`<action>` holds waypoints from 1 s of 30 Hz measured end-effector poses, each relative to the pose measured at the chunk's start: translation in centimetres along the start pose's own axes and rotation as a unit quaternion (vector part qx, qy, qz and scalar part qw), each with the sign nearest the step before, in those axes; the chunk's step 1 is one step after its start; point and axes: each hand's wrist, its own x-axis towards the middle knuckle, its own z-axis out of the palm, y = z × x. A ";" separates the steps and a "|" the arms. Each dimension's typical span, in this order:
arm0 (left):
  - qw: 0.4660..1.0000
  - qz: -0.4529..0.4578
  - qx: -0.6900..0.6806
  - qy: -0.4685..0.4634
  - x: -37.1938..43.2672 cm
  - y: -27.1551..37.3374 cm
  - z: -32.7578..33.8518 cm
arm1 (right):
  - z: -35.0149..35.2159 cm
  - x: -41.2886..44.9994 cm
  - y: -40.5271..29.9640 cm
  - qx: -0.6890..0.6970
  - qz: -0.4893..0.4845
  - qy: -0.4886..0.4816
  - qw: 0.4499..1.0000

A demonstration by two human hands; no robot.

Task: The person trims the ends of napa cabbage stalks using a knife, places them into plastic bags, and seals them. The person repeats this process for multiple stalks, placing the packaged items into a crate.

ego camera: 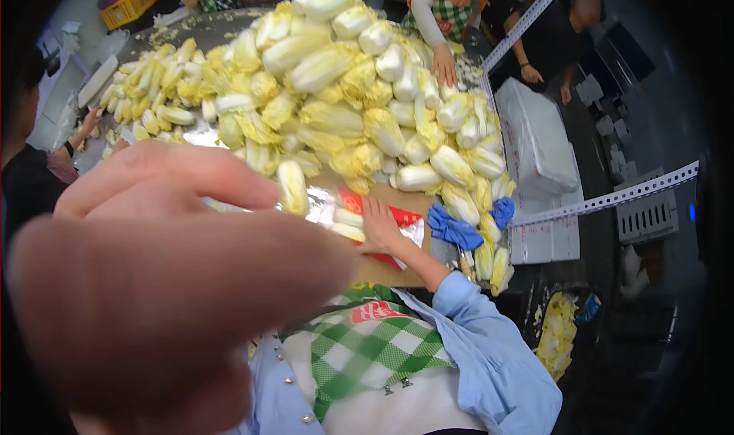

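My left hand [189, 251] is raised close to the camera and looks very large and blurred. Its thumb and forefinger are apart, with nothing seen between them, and it hides the left front of the table. My right hand [380, 228] lies over a red and silver plastic bag [401, 216], holding it against a brown board [370, 273]. Pale pieces of napa cabbage [348, 224] show at the bag, left of my fingers. One small cabbage [293, 187] lies beyond the bag's left end.
A high heap of napa cabbages [321, 71] fills the table. Crumpled blue gloves [455, 227] lie right of the bag. A perforated metal post [608, 199], wrapped white boxes [539, 137] and a bin of leaves [556, 334] stand at right. Co-workers' hands [444, 67] reach in.
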 end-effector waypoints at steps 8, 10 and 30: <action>0.993 0.086 -0.055 0.064 4.8 1.6 6.1 | -0.8 -0.1 1.6 -0.125 -0.022 0.148 0.981; 0.982 0.136 -0.077 0.111 6.6 1.7 8.9 | -0.8 -0.3 2.0 -0.087 0.004 0.080 0.993; 0.947 0.258 -0.088 0.171 9.7 4.5 14.7 | -4.3 -0.1 -0.2 0.006 0.014 -0.017 1.000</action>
